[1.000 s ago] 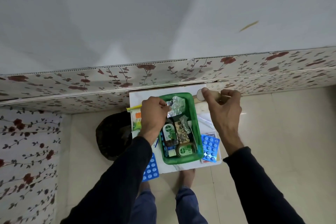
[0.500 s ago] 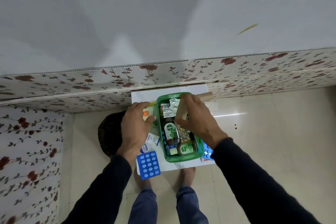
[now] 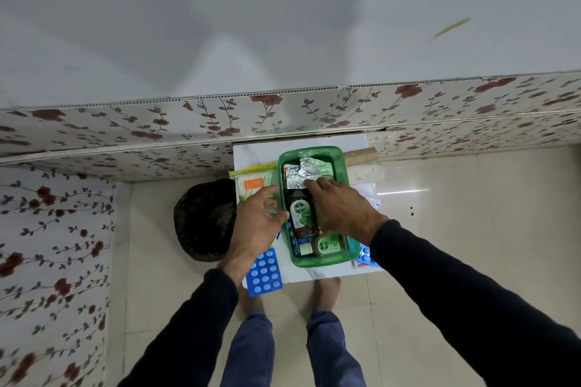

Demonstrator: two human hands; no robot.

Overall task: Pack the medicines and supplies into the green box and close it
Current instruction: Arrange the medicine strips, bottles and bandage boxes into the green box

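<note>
The open green box point(image 3: 314, 262) stands on a small white table point(image 3: 254, 154). In it lie silver foil strips point(image 3: 306, 171), a dark Dettol bottle point(image 3: 300, 214) and a small round Dettol container point(image 3: 327, 245). My right hand point(image 3: 342, 209) lies flat over the right half of the box, fingertips on the foil; what is under the palm is hidden. My left hand point(image 3: 256, 223) hovers with spread fingers at the box's left rim, over the near end of a cotton bud pack point(image 3: 253, 184). A blue blister pack point(image 3: 264, 272) lies at the table's near left corner.
A second blue blister pack point(image 3: 364, 256) peeks out under my right forearm. A brown roll point(image 3: 360, 155) lies at the table's far right, clear plastic wrapping point(image 3: 366, 188) beside the box. A black bag point(image 3: 204, 220) sits on the floor to the left. A floral-panelled wall runs behind.
My right hand came from the table's far right corner into the box and settled flat on its contents. My left hand left the box and shifted over the cotton bud pack.
</note>
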